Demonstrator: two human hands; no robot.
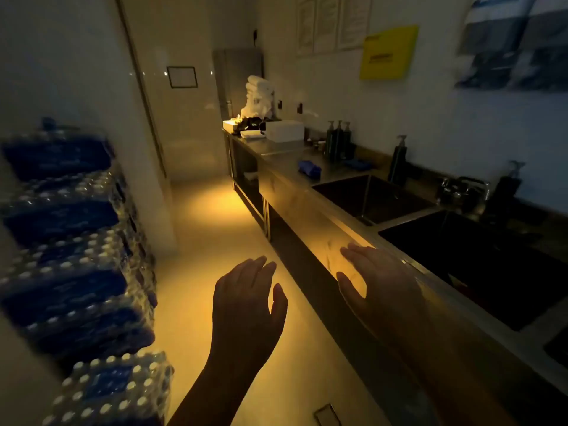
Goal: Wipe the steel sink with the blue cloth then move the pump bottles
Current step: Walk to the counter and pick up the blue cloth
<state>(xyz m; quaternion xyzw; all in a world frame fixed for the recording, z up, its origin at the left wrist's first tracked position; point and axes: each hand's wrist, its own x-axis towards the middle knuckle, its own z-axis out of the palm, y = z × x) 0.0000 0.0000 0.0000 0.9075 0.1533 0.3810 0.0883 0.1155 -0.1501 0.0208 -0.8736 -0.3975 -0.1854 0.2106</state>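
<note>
The room is dim and partly blurred. Both hands are spread open with fingers straight and hold nothing. The left hand (249, 302) is over the floor (215, 229). The right hand (379, 281) is at the front edge of the steel tabletop (285, 155); whether it touches the edge I cannot tell. The sink (408, 219) has two dark basins set side by side in the tabletop, the nearer one just beyond the right hand. The blue cloth (309, 168) lies bunched on the tabletop just past the far basin. Along the wall stand three pump bottles (338, 139) close together beyond the cloth, a fourth bottle (398, 161) behind the far basin, and a fifth bottle (507, 192) behind the near basin, with the tap (461, 189) between those two. Water packs (70, 241) are stacked on the left.
</note>
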